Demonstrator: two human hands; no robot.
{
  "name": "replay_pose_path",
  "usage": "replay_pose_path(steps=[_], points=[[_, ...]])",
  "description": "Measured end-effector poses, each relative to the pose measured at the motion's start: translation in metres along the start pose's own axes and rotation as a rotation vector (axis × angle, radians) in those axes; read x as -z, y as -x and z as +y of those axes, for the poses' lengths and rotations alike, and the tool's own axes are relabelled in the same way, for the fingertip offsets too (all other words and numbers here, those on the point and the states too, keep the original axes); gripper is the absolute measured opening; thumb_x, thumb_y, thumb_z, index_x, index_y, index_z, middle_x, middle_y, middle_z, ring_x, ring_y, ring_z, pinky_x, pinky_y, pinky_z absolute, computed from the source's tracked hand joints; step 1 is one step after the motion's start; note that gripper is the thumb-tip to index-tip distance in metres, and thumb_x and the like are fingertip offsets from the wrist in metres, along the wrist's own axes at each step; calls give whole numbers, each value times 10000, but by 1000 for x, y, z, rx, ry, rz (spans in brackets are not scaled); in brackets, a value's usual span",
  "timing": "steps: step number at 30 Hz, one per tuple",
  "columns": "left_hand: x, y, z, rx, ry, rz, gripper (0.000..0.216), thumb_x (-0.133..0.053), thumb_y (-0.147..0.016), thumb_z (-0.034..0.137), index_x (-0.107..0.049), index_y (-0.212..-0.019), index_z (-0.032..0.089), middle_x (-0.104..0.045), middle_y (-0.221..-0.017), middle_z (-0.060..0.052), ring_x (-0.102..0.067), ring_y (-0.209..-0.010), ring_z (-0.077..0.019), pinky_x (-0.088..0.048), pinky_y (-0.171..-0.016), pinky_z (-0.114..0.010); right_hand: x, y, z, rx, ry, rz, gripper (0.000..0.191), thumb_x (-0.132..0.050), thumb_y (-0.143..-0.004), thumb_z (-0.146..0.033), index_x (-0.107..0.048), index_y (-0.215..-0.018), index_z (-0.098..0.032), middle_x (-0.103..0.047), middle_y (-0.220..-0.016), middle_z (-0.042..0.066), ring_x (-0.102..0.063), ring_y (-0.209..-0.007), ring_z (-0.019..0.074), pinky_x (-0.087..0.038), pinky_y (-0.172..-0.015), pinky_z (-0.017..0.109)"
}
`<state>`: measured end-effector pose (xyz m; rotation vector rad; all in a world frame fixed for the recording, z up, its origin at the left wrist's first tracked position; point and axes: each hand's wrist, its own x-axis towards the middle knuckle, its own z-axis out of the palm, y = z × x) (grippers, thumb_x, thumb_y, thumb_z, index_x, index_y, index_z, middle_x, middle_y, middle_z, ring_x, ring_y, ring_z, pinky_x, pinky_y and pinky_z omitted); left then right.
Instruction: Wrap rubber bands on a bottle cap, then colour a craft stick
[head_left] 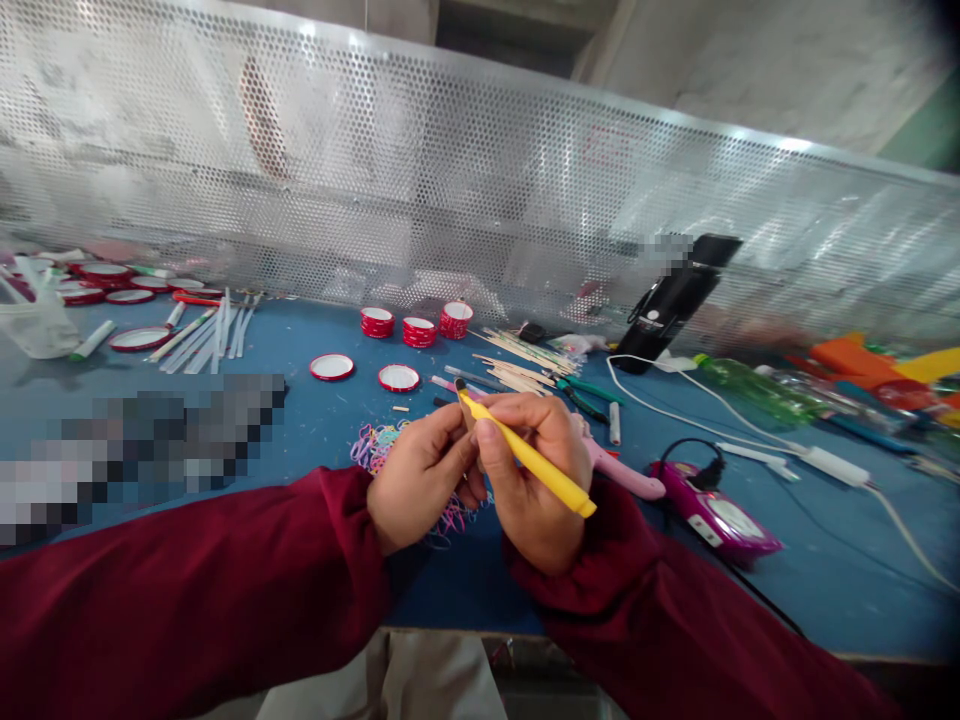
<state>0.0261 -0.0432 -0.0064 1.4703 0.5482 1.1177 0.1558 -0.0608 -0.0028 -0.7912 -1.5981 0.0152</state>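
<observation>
My right hand [536, 480] is closed around a yellow marker-like stick [536, 462], thumb on its near side. The stick slants up and to the left, and a dark tip shows at its far end. Beside that end, my left hand [420, 475] is closed with its fingertips pinched together. A small brownish piece shows between the hands, but I cannot make out what the left fingers hold. Colourful rubber bands [369, 447] lie in a loose pile under and behind the hands. A pink glue gun-like tool [626, 472] lies partly behind my right wrist.
Red-rimmed lids [331, 367] and stacks of lids [419, 331] stand ahead. Clear glue sticks [199, 340] lie left; wooden sticks [517, 362] and green-handled pliers [581, 392] lie right. A purple device [716, 515], white cable [667, 400] and green bottle [754, 388] are further right. A perforated metal screen [480, 190] borders the back.
</observation>
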Motion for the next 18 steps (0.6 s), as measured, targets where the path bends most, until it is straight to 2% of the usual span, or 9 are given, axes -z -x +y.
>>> replay_pose_path(steps=[18], points=[[2,2,-1,-9,-50,-33,315,-517,-985,486,-504,-888,187,-589,-592,27,-588,-467,-108,-507,-459,-200,-1,0,0,-1,-11,-7,148,-643,-919,-146,-610,-1020,-250,-690,-976,7,-688,-933,163,-547,-845,326]])
